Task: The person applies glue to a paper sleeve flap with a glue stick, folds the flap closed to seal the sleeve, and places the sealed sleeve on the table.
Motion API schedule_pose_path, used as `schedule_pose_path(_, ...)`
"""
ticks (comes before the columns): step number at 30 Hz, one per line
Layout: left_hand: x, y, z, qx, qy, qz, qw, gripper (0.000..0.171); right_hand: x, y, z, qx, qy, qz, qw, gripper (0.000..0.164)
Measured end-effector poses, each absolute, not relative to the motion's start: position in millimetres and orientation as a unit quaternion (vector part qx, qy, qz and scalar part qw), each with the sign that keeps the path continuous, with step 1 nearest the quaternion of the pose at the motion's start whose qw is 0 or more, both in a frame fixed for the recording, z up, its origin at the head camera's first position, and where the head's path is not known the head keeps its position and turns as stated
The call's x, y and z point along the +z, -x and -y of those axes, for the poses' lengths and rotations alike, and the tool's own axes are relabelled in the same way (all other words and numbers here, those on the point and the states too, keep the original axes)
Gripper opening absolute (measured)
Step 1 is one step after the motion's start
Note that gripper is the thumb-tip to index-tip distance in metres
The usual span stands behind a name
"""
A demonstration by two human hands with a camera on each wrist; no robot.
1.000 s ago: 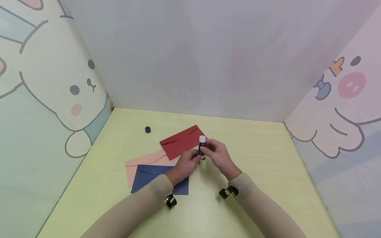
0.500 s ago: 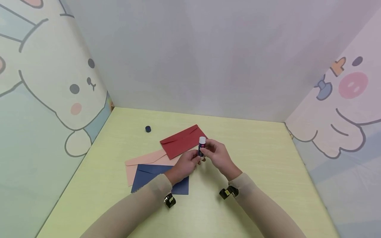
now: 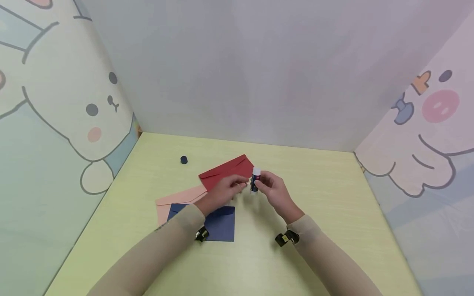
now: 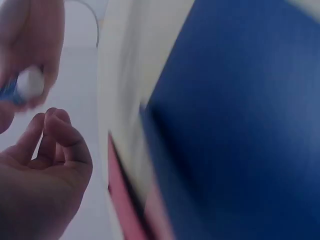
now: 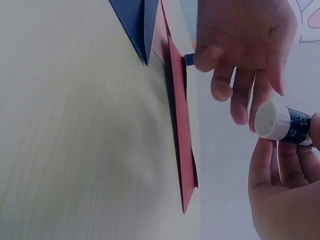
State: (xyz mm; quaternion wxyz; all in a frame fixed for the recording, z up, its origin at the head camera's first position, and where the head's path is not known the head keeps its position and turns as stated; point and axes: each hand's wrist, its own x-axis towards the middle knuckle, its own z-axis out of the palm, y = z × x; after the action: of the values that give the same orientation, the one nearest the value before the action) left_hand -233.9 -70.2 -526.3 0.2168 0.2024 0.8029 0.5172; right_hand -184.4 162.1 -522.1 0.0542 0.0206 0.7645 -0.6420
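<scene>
A small glue stick point(image 3: 255, 181), dark blue with white ends, stands upright in the head view. My right hand point(image 3: 275, 191) pinches it between thumb and fingers; the right wrist view shows the white base of the glue stick point(image 5: 274, 121) close up. Just left of it, my left hand point(image 3: 220, 192) hovers over the envelopes with loosely bent fingers, holding nothing. In the left wrist view the fingers point(image 4: 65, 131) are apart from the glue stick. Beneath lie a red envelope point(image 3: 222, 172), a pink envelope point(image 3: 181, 197) and a blue envelope point(image 3: 222, 226), partly overlapping; the left arm covers part of them.
A dark blue cap point(image 3: 184, 160) lies on the pale yellow table point(image 3: 326, 185), left of the red envelope. A plain wall point(image 3: 252, 82) closes off the back, and cartoon-printed walls point(image 3: 63, 123) stand at both sides.
My left hand has let go of the glue stick and moved left, up over the envelopes. The glue stick has shifted slightly right and up with my right hand.
</scene>
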Motion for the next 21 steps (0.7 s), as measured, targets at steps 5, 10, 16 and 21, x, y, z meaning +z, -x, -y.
schedule_pose_path(5,-512.4,284.4,110.6,0.376,-0.2,-0.896,0.129,0.044,-523.4,179.1,-172.6,-0.643,-0.007,-0.762,0.075,0.036)
schedule_pose_path(10,-516.1,336.4,162.5,0.183,-0.185,-0.962,0.079,0.046,-524.2,172.9,-183.1,-0.643,-0.007,-0.762,0.069,0.033)
schedule_pose_path(16,-530.8,364.3,206.2,0.053,-0.181,-0.979,0.077,0.028,-522.9,167.1,-193.1,-0.637,-0.013,-0.768,0.065,0.032)
schedule_pose_path(21,-537.0,367.8,217.5,0.045,-0.175,-0.981,0.071,0.019,-522.8,163.7,-198.3,-0.636,-0.015,-0.769,0.068,0.033)
